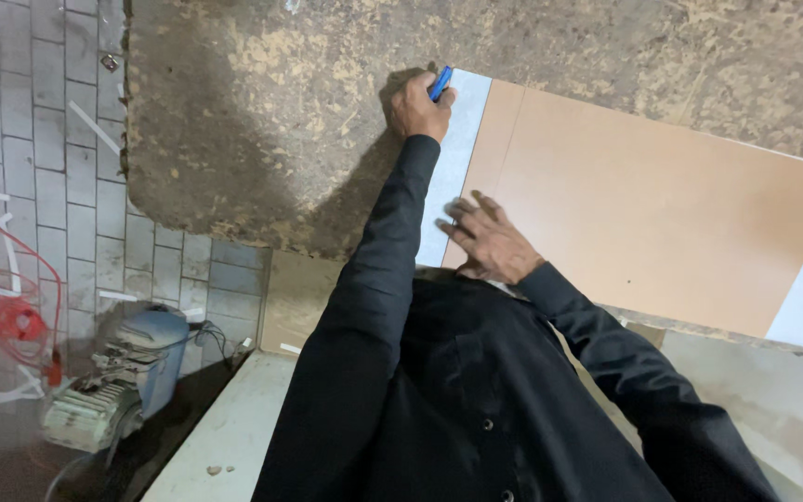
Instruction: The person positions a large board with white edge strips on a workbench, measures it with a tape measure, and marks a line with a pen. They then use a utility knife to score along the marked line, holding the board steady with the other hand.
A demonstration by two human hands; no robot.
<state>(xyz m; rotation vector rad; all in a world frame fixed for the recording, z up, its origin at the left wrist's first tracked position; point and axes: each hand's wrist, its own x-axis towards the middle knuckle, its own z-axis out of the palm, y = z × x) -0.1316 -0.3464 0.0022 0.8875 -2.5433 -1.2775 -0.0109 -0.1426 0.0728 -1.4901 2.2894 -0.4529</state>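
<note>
My left hand (417, 107) is stretched out to the far corner of a tan board (643, 204) and grips a blue marker (440, 84). The marker's tip rests on the pale strip (462, 149) that runs along the board's left end. My right hand (490, 244) lies flat, fingers spread, on the near edge of the board where the pale strip meets the tan face. The board lies on a rough brown chipboard table (262, 121). Both arms are in black sleeves.
A grey tiled floor (39, 186) with scattered white offcut strips is to the left. A red coiled hose (11, 311) and a small motor machine with a blue housing (127, 376) stand there. A pale panel (230, 432) lies below the table edge.
</note>
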